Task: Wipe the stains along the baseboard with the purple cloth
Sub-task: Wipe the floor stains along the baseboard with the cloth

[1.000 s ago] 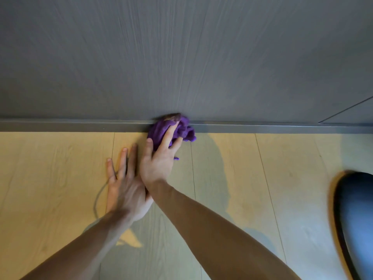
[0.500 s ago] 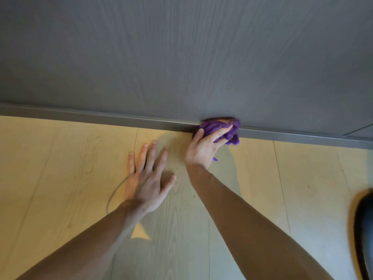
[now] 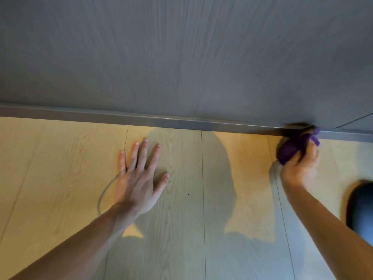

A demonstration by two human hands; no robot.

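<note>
The left hand (image 3: 139,178) is pressed flat on the pale wood-grain floor (image 3: 60,168), fingers spread, nothing gripped. Above, a smooth grey baseboard (image 3: 141,119) is seen under matte grained panelling (image 3: 181,57). Far right, the bunched, blurred purple cloth (image 3: 292,147) is clenched in the right hand (image 3: 300,166), held against the baseboard.

The right hand (image 3: 300,166) has slid far to the right along the baseboard (image 3: 161,120), taking the purple cloth (image 3: 292,147) with it. It was next to the left hand (image 3: 139,178) before; now the two are well apart. The right hand looks blurry.
</note>
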